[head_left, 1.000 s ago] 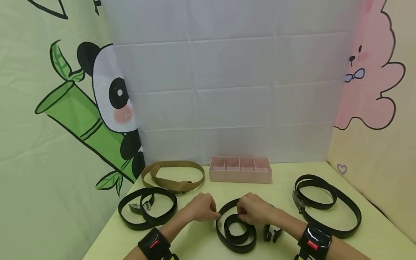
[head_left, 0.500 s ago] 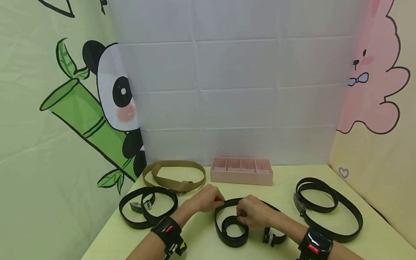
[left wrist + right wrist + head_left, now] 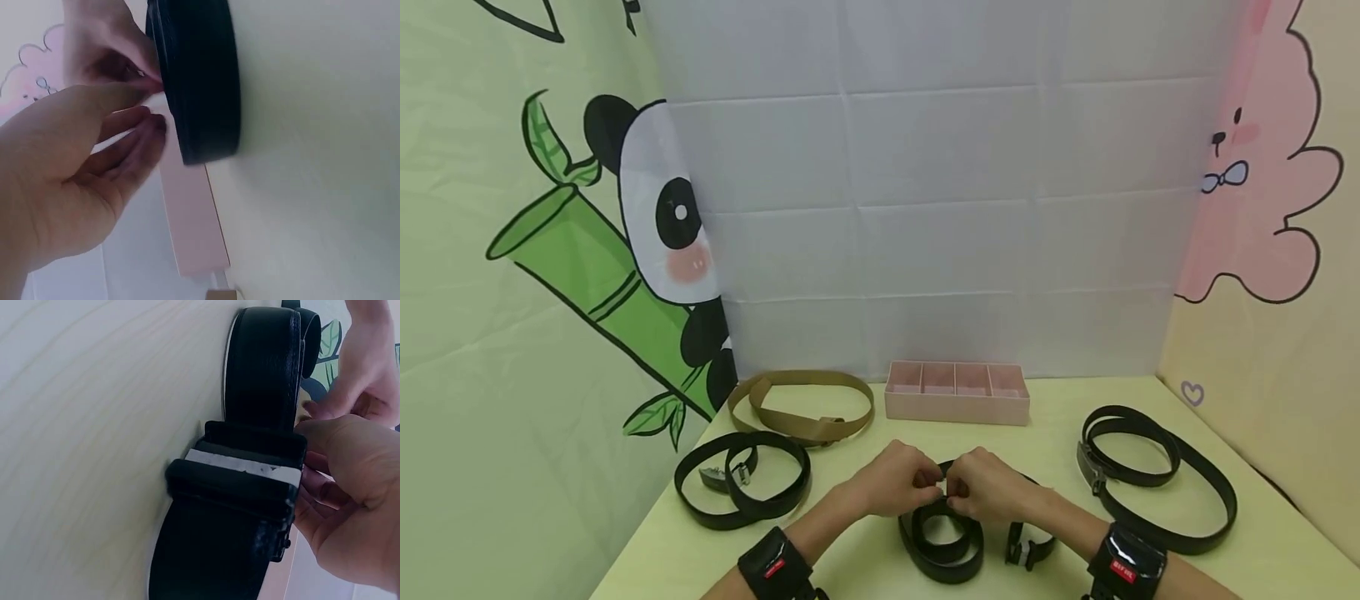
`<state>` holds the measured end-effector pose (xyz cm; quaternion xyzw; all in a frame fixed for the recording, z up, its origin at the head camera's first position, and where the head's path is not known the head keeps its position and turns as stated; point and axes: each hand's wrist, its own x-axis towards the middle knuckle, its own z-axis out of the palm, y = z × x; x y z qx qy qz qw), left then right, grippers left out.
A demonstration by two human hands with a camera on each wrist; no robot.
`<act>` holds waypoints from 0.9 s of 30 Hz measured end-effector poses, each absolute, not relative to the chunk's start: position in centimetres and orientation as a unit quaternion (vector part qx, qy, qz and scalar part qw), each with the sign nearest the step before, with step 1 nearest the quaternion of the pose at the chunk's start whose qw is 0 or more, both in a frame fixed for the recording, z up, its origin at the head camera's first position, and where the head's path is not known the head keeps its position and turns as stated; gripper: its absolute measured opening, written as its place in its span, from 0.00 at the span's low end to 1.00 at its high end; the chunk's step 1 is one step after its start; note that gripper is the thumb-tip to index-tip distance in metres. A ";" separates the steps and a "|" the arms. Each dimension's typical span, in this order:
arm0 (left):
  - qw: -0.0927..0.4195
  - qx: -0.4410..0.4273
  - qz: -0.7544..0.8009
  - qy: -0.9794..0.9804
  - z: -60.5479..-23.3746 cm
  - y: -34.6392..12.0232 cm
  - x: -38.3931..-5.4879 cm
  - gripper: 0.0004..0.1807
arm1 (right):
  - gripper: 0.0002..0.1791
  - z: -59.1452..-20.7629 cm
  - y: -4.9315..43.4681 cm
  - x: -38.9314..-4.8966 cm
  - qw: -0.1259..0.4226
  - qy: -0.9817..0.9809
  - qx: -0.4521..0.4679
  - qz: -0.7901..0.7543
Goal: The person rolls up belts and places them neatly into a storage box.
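Observation:
A black belt (image 3: 951,571) with a dark buckle (image 3: 1027,550) stands on its edge at the front middle of the table, partly wound into a coil. My left hand (image 3: 897,483) is at the far side of the coil with bent fingers, pinching the strap close to the other hand. My right hand (image 3: 988,486) pinches the coil's inner part, its fingertips nearly meeting the left ones. In the left wrist view, the coil (image 3: 203,81) rises right beside both hands' fingertips. The right wrist view has the buckle (image 3: 240,472) in front of the right fingers, hiding part of them.
Another black belt (image 3: 700,521) lies looped at the left, with a tan belt (image 3: 808,429) behind it. A third black belt (image 3: 1206,492) curls at the right. At the back stands a pink compartment box (image 3: 957,408) before the grey-white sheet (image 3: 940,250).
My left hand went away from me along the strap, then came back right and nearer to the right hand. The right hand stayed almost in place while the coil shifted beneath it.

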<state>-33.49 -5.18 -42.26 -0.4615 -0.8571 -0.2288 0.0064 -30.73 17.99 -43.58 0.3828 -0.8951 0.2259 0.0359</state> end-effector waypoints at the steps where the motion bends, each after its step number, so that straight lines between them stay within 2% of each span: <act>1: 0.000 -0.462 -0.224 -0.858 -42.1 -4.9 -33.1 0.04 | 0.10 -43.5 18.0 -30.8 0.037 -0.895 0.383 0.228; 7: 0.024 -0.435 -0.174 -0.883 -42.3 -3.6 -32.2 0.11 | 0.08 -43.7 18.2 -30.6 0.030 -0.893 0.372 0.252; 15: 0.030 -0.422 -0.158 -0.892 -43.0 -3.2 -32.4 0.11 | 0.08 -42.9 18.7 -31.2 0.014 -0.886 0.386 0.256; 18: 0.036 -0.426 -0.147 -0.892 -43.0 -3.2 -32.5 0.09 | 0.10 -41.8 19.0 -32.1 0.038 -0.887 0.396 0.236; 23: 0.055 -0.430 -0.132 -0.892 -43.2 -3.2 -32.3 0.07 | 0.06 -41.1 18.0 -34.1 0.119 -0.894 0.410 0.140; 27: 0.068 -0.425 -0.134 -0.892 -43.3 -3.2 -32.0 0.05 | 0.07 -41.4 16.8 -35.3 0.104 -0.895 0.422 0.099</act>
